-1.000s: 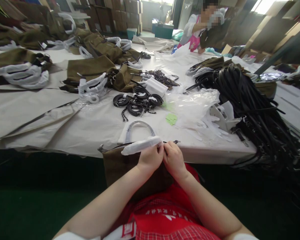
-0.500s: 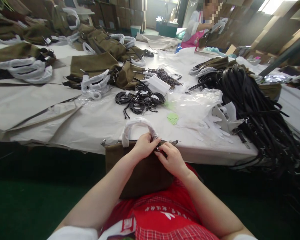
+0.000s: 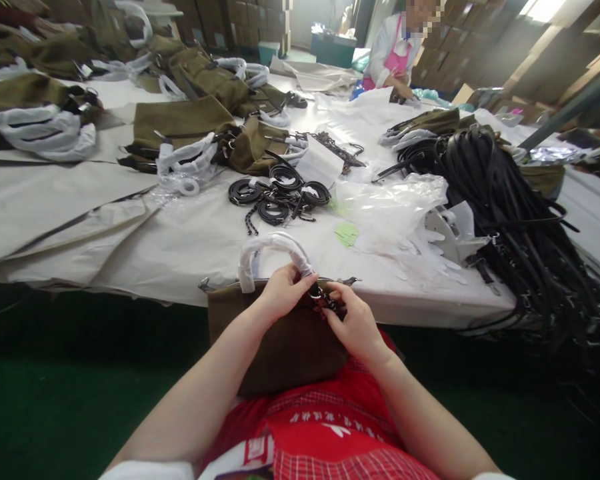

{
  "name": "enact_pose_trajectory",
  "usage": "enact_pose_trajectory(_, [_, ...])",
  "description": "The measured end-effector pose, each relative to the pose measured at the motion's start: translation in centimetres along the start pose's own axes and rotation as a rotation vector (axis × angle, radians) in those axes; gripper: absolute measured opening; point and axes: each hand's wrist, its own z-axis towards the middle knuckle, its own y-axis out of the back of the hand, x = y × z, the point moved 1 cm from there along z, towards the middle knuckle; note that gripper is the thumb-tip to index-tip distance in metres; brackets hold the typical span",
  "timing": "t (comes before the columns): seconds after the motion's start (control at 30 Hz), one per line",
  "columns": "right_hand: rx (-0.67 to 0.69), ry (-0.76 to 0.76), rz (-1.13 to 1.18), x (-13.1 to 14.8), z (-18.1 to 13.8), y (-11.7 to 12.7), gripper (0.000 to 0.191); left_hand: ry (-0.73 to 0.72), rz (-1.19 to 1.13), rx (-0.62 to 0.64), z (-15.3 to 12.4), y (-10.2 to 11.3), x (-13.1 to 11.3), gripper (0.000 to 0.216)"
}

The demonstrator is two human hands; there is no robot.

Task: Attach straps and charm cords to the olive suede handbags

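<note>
An olive-brown handbag (image 3: 275, 347) stands upright on my lap against the table's front edge. Its handle (image 3: 269, 248), wrapped in white paper, arches above the zip. My left hand (image 3: 280, 293) is closed on the right end of that wrapped handle. My right hand (image 3: 353, 325) pinches a small dark metal clasp (image 3: 325, 301) at the bag's top edge, right beside my left hand.
The white-covered table (image 3: 180, 247) carries coiled black straps (image 3: 280, 197), clear plastic bags (image 3: 395, 207), a big heap of black straps (image 3: 510, 207) on the right, and several olive bags (image 3: 180, 127) with white-wrapped handles at the back. A person in a pink apron (image 3: 397, 53) works at the far end.
The white-wrapped handle has swung up from lying across the bag's top. My hands have parted slightly, and the right one now pinches the dark clasp. The far person has lowered a bag.
</note>
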Motion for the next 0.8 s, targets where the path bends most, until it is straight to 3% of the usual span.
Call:
enact_pose_trajectory(0.1, [-0.086, 0.115, -0.104, 0.4, -0.5, 0.6, 0.027, 0.024, -0.076, -0.004, -0.3, 0.0, 0.0, 0.032])
enact_pose_trajectory(0.23, [-0.186, 0.263, -0.275, 1.9, -1.5, 1.4, 0.024, 0.012, -0.063, -0.013, -0.3, 0.0, 0.4, 0.035])
enact_pose_trajectory(0.33, [-0.04, 0.361, -0.28, 3.1, -2.5, 1.2, 0.01, -0.007, -0.031, -0.016, -0.2, 0.2, 0.7, 0.034])
enact_pose_trajectory(0.43, [0.129, 0.415, -0.17, 3.7, -3.0, 1.1, 0.023, -0.032, 0.05, -0.022, -0.2, 0.6, 1.0, 0.033])
enact_pose_trajectory(0.53, [0.06, 0.342, -0.141, 3.4, -2.6, 1.7, 0.028, -0.046, 0.2, -0.073, -0.9, 1.1, 0.9, 0.032])
enact_pose_trajectory(0.67, [0.011, 0.133, -0.248, 1.8, -1.8, 1.7, 0.011, -0.096, 0.377, -0.16, -2.9, 2.5, -0.1, 0.028])
enact_pose_trajectory(0.73, [0.06, 0.063, -0.304, 1.2, -1.8, 1.1, 0.022, -0.139, 0.447, -0.29, -4.1, 3.9, -0.3, 0.029])
enact_pose_trajectory(0.8, [0.121, 0.013, -0.303, 1.0, -2.0, 0.5, 0.032, -0.173, 0.527, -0.502, -5.3, 5.9, 0.1, 0.031])
